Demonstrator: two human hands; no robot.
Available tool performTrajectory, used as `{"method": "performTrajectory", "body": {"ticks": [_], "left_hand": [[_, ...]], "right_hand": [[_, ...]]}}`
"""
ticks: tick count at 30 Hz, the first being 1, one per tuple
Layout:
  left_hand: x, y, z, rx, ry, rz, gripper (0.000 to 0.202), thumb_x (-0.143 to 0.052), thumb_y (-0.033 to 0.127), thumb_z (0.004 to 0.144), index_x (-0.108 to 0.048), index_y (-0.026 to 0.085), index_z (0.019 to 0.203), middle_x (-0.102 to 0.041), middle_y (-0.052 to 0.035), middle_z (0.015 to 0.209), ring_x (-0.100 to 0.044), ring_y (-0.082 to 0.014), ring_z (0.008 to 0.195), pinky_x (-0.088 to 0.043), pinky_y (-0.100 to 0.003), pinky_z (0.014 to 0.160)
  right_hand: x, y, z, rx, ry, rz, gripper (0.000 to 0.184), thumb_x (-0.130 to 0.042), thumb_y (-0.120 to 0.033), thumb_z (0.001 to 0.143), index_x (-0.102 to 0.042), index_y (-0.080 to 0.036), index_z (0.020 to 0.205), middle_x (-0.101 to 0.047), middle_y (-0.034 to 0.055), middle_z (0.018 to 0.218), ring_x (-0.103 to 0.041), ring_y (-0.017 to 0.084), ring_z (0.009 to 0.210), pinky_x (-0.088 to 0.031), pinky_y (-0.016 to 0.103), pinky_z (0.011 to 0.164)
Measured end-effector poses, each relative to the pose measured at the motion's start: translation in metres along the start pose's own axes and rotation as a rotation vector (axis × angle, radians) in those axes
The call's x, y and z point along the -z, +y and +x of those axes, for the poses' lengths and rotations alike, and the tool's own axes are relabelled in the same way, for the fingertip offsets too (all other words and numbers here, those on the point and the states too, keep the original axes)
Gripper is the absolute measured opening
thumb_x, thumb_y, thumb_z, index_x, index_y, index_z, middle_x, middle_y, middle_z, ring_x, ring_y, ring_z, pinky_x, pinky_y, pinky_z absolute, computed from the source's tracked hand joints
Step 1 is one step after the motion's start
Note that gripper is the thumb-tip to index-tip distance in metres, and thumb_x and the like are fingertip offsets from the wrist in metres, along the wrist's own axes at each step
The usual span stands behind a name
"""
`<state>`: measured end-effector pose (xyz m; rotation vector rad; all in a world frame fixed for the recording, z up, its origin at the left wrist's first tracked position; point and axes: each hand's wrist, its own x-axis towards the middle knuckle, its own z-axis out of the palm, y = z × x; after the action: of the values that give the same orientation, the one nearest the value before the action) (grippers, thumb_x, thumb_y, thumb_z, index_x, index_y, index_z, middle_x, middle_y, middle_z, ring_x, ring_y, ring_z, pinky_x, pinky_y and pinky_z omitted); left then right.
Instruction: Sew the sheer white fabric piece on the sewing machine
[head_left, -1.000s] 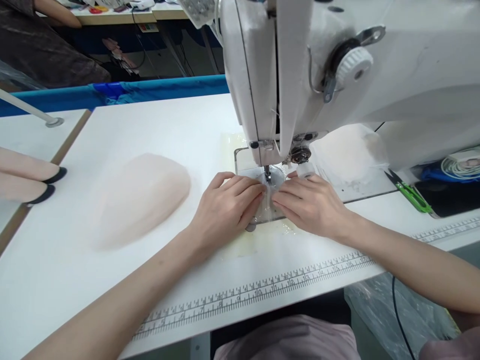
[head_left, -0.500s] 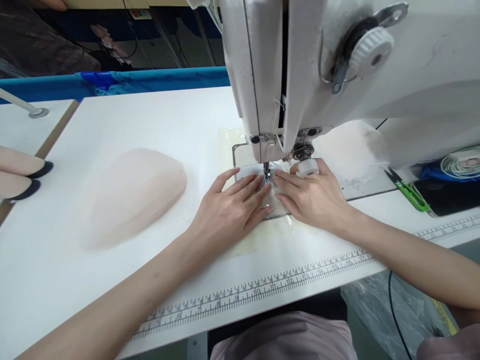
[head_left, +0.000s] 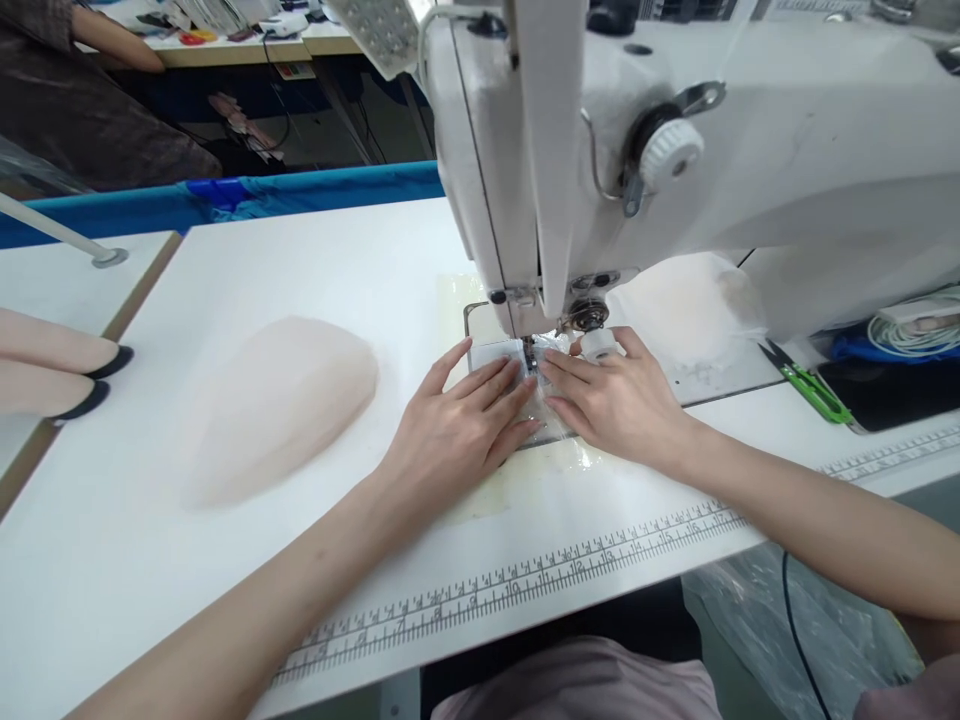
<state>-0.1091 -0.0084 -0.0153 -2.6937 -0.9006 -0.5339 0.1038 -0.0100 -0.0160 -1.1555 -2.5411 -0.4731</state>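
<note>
L fingers (head_left: 495,383) spread; R fingers (head_left: 577,366) less so; both on clr film (head_left: 552,426)

Single head-worn view, facing forward and down, close over white table (head_left: 120,560), sewing machine (head_left: 727,190) near at right.

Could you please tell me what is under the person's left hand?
Around the fingers of the left hand, a pale, see-through piece and a flat plate show; yellowish film shows near the wrist. Whatever lies directly beneath the palm and fingers is covered.

Green-handled snips (head_left: 816,390) (dark-bladed) beside a flat black object (head_left: 896,390).
</note>
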Motion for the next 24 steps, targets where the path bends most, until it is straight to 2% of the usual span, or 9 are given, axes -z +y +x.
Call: {"method": "performTrajectory", "body": {"ticks": [7,9,11,14,16,17,18,21,24], "left_hand": [[0.005,0.0,-0.002,-0.058,0.055,-0.005,0.04,-0.055,0.043,0.094,-0.061,0.013,0.12,-0.069,-0.0131,0.119,-0.064,-0.0271,0.112,-0.04,-0.054,0.107],[0.011,0.002,-0.004,-0.151,0.063,-0.042,0.045,-0.057,0.05,0.09,-0.063,0.012,0.114,-0.071,-0.0126,0.114,-0.067,-0.0268,0.104,-0.047,-0.049,0.1],[0.015,0.004,-0.005,-0.232,0.049,-0.051,0.038,-0.058,0.047,0.09,-0.065,0.012,0.105,-0.072,-0.0113,0.106,-0.068,-0.0242,0.095,-0.054,-0.041,0.089],[0.016,0.006,-0.007,-0.253,0.06,-0.01,0.013,-0.053,0.019,0.093,-0.064,0.014,0.094,-0.073,-0.0088,0.099,-0.069,-0.0203,0.09,-0.056,-0.033,0.078],[0.013,0.008,-0.008,-0.169,0.089,-0.046,0.014,-0.049,0.01,0.092,-0.062,0.014,0.094,-0.073,-0.0077,0.097,-0.069,-0.0188,0.088,-0.056,-0.031,0.074],[0.012,0.009,-0.009,-0.108,0.1,-0.085,0.013,-0.048,0.01,0.093,-0.06,0.014,0.095,-0.073,-0.0073,0.096,-0.068,-0.018,0.087,-0.056,-0.03,0.072],[0.01,0.01,-0.009,-0.054,0.106,-0.122,0.011,-0.049,0.011,0.093,-0.06,0.014,0.096,-0.073,-0.0069,0.095,-0.068,-0.0173,0.085,-0.056,-0.029,0.071],[0.007,0.014,-0.009,-0.021,0.106,-0.144,0.01,-0.054,0.02,0.093,-0.06,0.014,0.099,-0.072,-0.0096,0.102,-0.068,-0.0189,0.087,-0.057,-0.031,0.071],[0.008,0.018,-0.008,-0.049,0.087,-0.057,0.026,-0.056,0.025,0.092,-0.06,0.01,0.113,-0.068,-0.0145,0.119,-0.067,-0.0238,0.093,-0.058,-0.036,0.073]], "right_hand": [[0.001,0.002,-0.004,0.074,0.126,0.078,0.024,-0.047,-0.02,0.097,-0.07,-0.014,0.102,-0.073,0.0042,0.109,-0.061,0.019,0.095,-0.035,0.038,0.09],[0.005,0.003,-0.005,0.127,0.137,0.141,0.024,-0.047,-0.014,0.095,-0.07,-0.015,0.093,-0.074,0.0041,0.103,-0.062,0.017,0.091,-0.037,0.035,0.085],[0.009,0.005,-0.007,0.165,0.101,0.205,0.024,-0.046,-0.015,0.094,-0.07,-0.015,0.089,-0.074,0.0044,0.096,-0.063,0.016,0.086,-0.039,0.033,0.081],[0.016,0.009,-0.008,0.202,0.028,0.294,0.033,-0.049,-0.04,0.094,-0.068,-0.014,0.091,-0.072,0.0076,0.096,-0.062,0.019,0.083,-0.04,0.036,0.08],[0.019,0.009,-0.008,0.223,-0.002,0.331,0.051,-0.05,-0.059,0.089,-0.067,-0.012,0.096,-0.07,0.0112,0.1,-0.061,0.022,0.085,-0.041,0.039,0.081],[0.019,0.009,-0.008,0.218,-0.005,0.327,0.055,-0.051,-0.062,0.087,-0.066,-0.011,0.099,-0.07,0.0122,0.102,-0.061,0.023,0.086,-0.041,0.039,0.082],[0.019,0.008,-0.008,0.207,0.002,0.305,0.05,-0.053,-0.057,0.088,-0.066,-0.01,0.101,-0.07,0.012,0.104,-0.062,0.022,0.086,-0.042,0.038,0.082],[0.014,0.005,-0.007,0.194,0.089,0.173,0.016,-0.053,-0.021,0.092,-0.068,-0.015,0.097,-0.072,0.0038,0.103,-0.062,0.017,0.085,-0.042,0.033,0.082],[0.011,0.003,-0.007,0.243,0.176,0.1,0.026,-0.049,-0.006,0.091,-0.069,-0.022,0.087,-0.075,-0.0029,0.095,-0.063,0.014,0.087,-0.043,0.031,0.085]]}}
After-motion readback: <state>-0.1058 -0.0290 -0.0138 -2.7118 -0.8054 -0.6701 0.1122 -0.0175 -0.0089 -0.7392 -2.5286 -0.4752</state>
